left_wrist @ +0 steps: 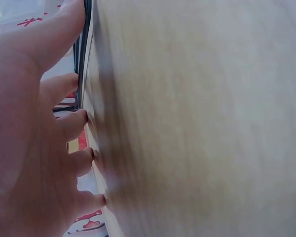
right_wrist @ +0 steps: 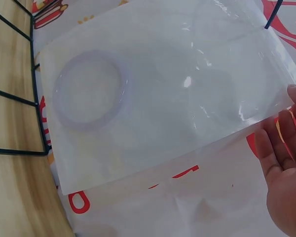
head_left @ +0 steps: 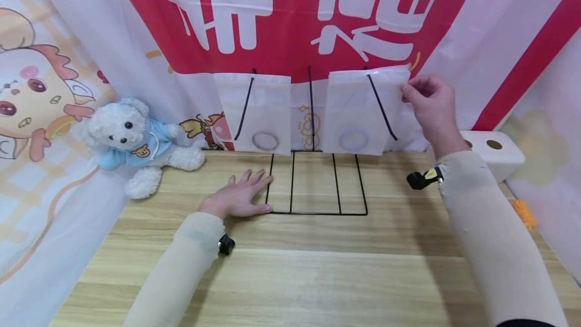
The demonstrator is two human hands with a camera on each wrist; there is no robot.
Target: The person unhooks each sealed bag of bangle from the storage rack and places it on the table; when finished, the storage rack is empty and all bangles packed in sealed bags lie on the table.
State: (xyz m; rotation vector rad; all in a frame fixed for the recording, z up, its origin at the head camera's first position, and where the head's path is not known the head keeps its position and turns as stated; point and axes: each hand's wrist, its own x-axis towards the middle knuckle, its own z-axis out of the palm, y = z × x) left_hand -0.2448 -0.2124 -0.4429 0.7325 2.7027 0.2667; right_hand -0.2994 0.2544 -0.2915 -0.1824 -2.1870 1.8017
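Observation:
A black wire display rack (head_left: 317, 213) stands on the wooden table, its base flat and its hooks jutting forward. From the right hook hangs a translucent plastic bag (head_left: 340, 100) with a pale lavender bangle (right_wrist: 122, 94) inside, low in the bag. My right hand (head_left: 431, 107) pinches this bag's upper right edge between thumb and finger. On the left hook hangs a similar bag (head_left: 277, 110) containing a greyish bangle (head_left: 265, 132). Spread out on the tabletop, my left hand (head_left: 242, 196) touches the left side of the rack's base with its thumb and fingertips.
A white teddy bear (head_left: 145, 148) in a blue hoodie sits left of the rack. Behind the right forearm is a white box with round holes (head_left: 504, 158), and an orange fuzzy item (head_left: 525, 213) lies near the right table edge. A printed red and white cloth (head_left: 290, 24) hangs behind.

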